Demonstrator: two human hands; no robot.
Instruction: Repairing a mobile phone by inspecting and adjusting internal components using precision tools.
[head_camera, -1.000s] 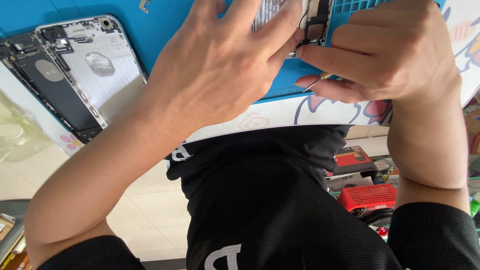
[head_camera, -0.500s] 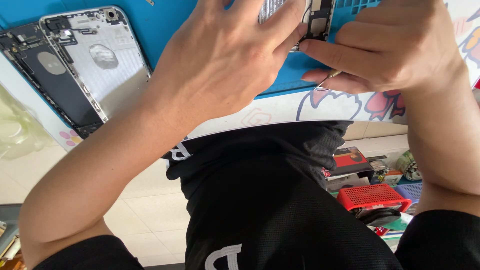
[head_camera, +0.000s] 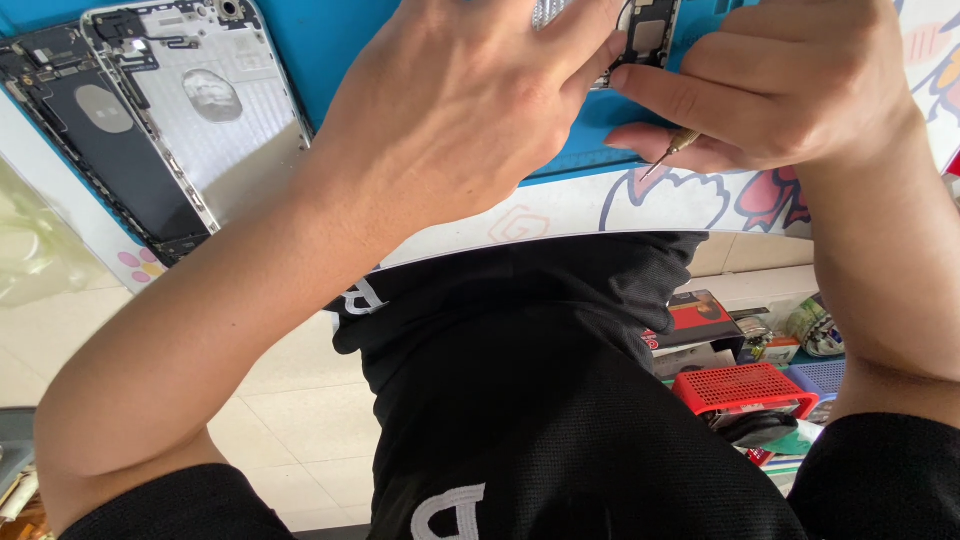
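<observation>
Opened phone shells (head_camera: 170, 120) slightly farther left, beside both hands (head_camera: 620, 90).

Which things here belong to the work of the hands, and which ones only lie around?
In use:
- left hand on small phone part
- right hand with thin tool
- blue mat

Lying about:
- silver phone shell
- dark phone frame
- red basket
</observation>
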